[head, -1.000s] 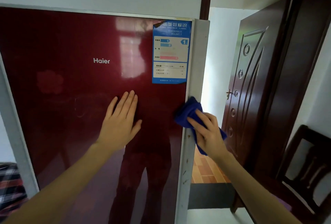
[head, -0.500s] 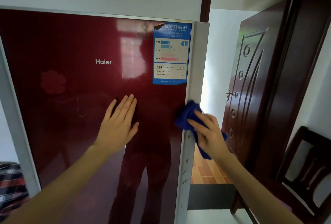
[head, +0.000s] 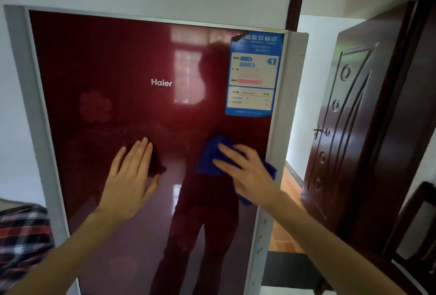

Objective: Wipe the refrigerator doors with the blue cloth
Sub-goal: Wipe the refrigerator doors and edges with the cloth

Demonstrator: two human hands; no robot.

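Head camera: right hand [head: 253,176], fingers flat, presses the cloth [head: 210,160] below the sticker [head: 253,75]; best keep pressure even and strokes overlapping, left hand [head: 131,176] bracing flat.

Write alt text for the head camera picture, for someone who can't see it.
A right hand presses a blue cloth against a glossy red refrigerator door, below its blue energy label, while the left hand rests flat beside it.

We see a glossy deep-red refrigerator door [head: 118,58] edged in pale grey, a crumpled royal-blue cloth [head: 208,161], a blue-and-white paper label [head: 253,75] — and, at the sides, red-black-white plaid fabric [head: 21,235] and a dark brown carved wooden door [head: 354,129].
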